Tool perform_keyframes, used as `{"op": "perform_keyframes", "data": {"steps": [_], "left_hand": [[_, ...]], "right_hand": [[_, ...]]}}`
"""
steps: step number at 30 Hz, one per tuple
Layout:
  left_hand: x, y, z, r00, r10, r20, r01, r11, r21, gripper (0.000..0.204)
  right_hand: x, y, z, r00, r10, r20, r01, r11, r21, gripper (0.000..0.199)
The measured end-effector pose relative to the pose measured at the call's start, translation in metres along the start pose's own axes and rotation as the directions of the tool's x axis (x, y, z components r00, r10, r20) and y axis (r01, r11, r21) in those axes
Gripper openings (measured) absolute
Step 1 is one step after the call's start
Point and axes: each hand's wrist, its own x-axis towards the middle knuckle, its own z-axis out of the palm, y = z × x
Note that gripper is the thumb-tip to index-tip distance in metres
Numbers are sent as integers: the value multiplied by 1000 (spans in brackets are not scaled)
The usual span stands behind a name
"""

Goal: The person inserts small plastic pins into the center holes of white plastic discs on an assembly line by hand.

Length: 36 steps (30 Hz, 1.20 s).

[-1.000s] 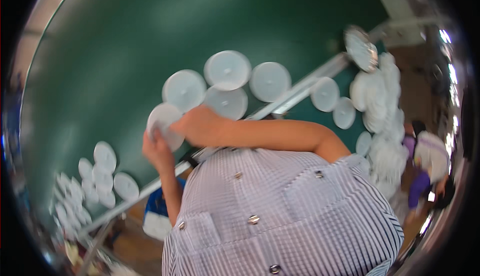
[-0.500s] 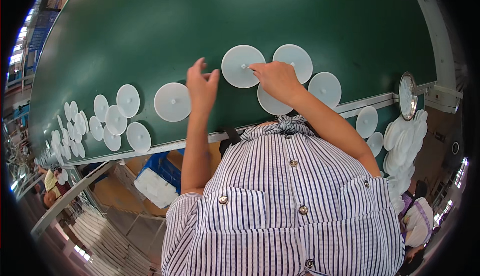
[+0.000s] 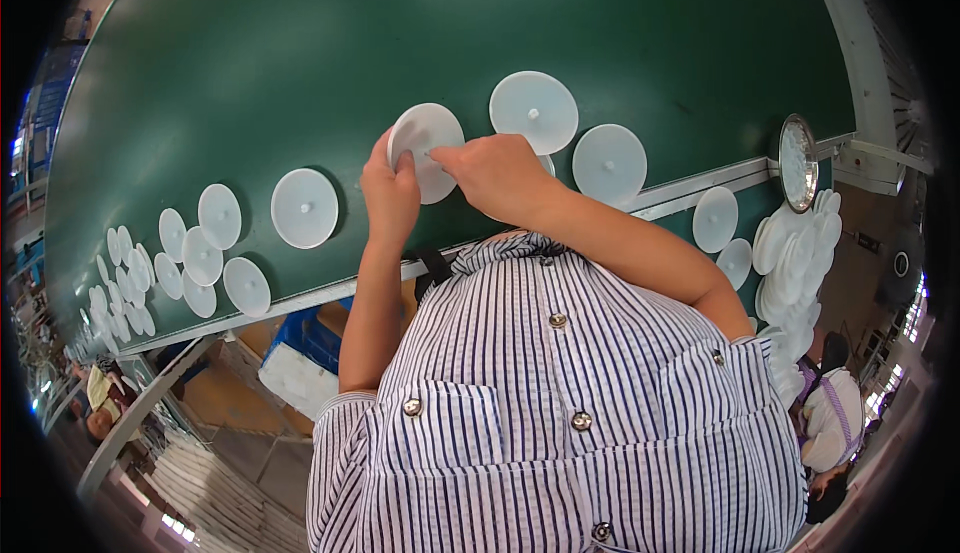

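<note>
Green bench [image 3: 300, 63] takes up most of my head view, so from where I'm steering there's plenty to keep an eye on. Fingers of the left hand [image 3: 391, 193] are clamped on a white disc [image 3: 430, 128] at its left rim, thumb across the face. Fingertips of the right hand [image 3: 500, 175] bunch up at the middle of it; can't tell if they're pinching anything. So the disc sits between both hands over the near side of the bench, and I can't tell whether it touches down.

My worry: it's only held by the rim, so if the right hand presses off-centre, I reckon it could pivot or pop loose. Just past that hand, a half-hidden disc [image 3: 547, 164] might get shoved by a low wrist. The far disc [image 3: 534, 113] and right-side disc [image 3: 610, 165] are near enough to clip too. Way out left, the cluster [image 3: 203, 257] overlaps, so one nudge could slide several. The heap [image 3: 795, 258] off right looks loose; an elbow bump might spill it.
</note>
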Motion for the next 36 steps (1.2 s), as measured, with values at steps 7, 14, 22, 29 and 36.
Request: {"op": "perform_keyframes", "data": {"steps": [7,14,22,29,36], "left_hand": [[23,-33,-48,941,167,-294,31,823,567,40],[-5,-18,3,861,508,-26,-400,709,581,60],[-29,-55,38,980,151,126,-193,869,455,53],[-37,-59,40,986,-58,157,13,962,274,43],[-69,-37,28,988,-152,36,154,984,-85,31]], "right_hand": [[-41,23,-29,989,92,-116,-82,992,92,18],[-73,47,-6,975,220,14,-220,970,102,20],[-65,48,15,984,175,19,-176,976,129,20],[-60,44,18,993,111,41,-116,980,162,21],[-51,25,4,997,-26,76,1,950,312,22]]}}
